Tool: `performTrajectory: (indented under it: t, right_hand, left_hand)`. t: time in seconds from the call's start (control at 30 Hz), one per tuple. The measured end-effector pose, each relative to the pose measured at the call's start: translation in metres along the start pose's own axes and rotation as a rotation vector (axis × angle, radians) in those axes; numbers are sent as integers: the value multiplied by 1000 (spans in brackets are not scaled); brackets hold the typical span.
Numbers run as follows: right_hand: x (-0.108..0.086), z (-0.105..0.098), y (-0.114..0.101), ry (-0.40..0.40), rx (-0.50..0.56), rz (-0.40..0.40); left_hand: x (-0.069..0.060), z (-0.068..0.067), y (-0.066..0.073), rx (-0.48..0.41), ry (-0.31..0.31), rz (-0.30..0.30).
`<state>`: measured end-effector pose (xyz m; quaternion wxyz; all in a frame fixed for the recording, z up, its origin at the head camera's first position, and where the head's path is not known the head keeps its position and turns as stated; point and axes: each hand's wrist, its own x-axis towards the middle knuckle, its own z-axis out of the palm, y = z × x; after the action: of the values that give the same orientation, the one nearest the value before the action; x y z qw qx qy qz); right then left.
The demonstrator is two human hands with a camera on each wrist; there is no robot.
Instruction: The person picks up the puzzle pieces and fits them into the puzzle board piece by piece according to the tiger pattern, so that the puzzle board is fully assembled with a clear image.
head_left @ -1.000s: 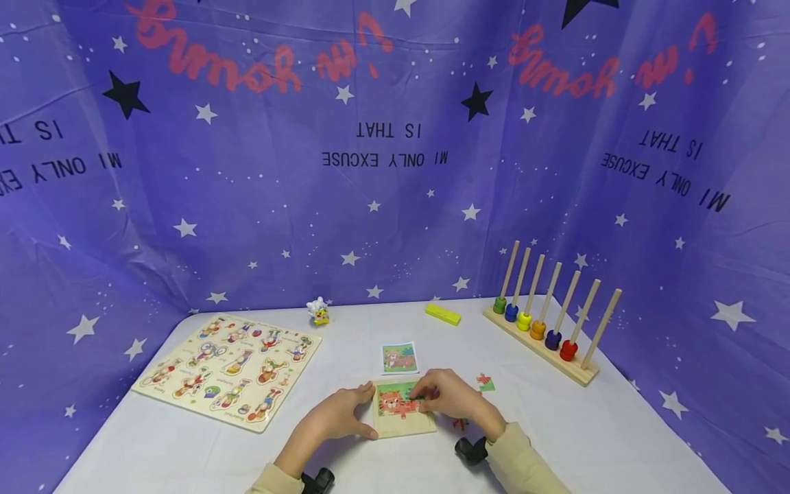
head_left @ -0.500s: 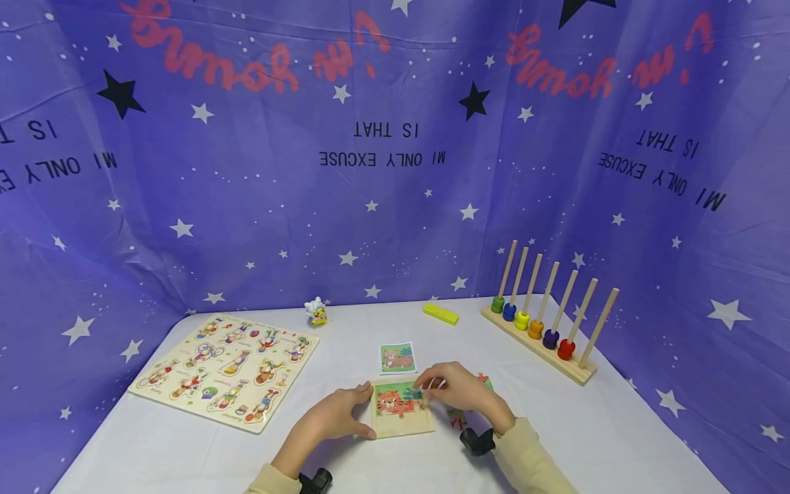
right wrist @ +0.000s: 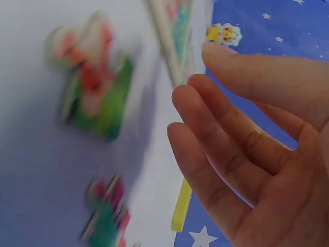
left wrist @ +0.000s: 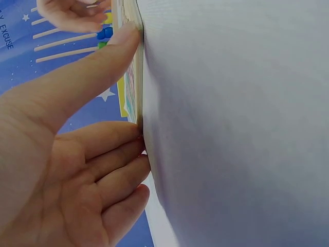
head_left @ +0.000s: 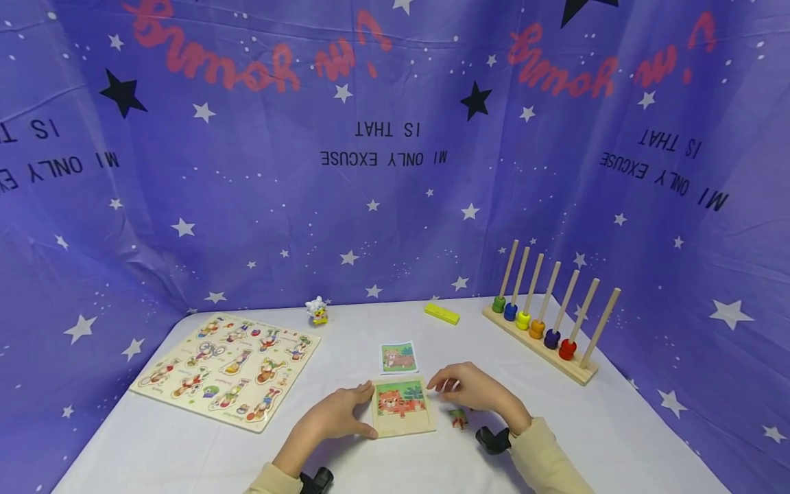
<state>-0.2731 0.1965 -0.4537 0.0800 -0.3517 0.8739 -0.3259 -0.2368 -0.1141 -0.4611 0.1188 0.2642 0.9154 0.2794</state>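
Observation:
A square wooden puzzle tray (head_left: 404, 427) lies mid-table, partly filled with tiger-picture pieces (head_left: 398, 399) along its upper part; its lower strip is bare wood. My left hand (head_left: 338, 414) rests at the tray's left side; in the left wrist view its thumb and extended fingers (left wrist: 118, 135) touch the tray's edge. Just off the tray's right side hovers my right hand (head_left: 475, 390), fingers loosely bent with nothing between them. Below that hand lie loose red-and-green jigsaw pieces (head_left: 458, 418); in the right wrist view a blurred piece (right wrist: 97, 98) and a second one (right wrist: 105, 218) show.
A picture card (head_left: 398, 358) lies behind the tray. Farther back are a yellow block (head_left: 441, 314) and a small figurine (head_left: 317, 311). A large peg puzzle board (head_left: 228, 370) occupies the left; a wooden rack with upright rods and coloured beads (head_left: 543, 336) stands at right.
My right hand has let go of a green-blue puzzle piece, which now sits in the tray's upper right, and has drawn away to the right. The left hand stays at the tray.

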Motion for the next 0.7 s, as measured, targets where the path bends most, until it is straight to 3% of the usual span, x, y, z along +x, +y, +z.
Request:
performTrajectory:
  t: [0.4, 0.7]
  right_hand:
    - [-21, -4, 9, -120, -33, 17]
    - [-25, -5, 5, -156, -47, 9]
  left_hand:
    - [0, 1, 1, 20, 7, 3]
    - [0, 1, 1, 19, 6, -2]
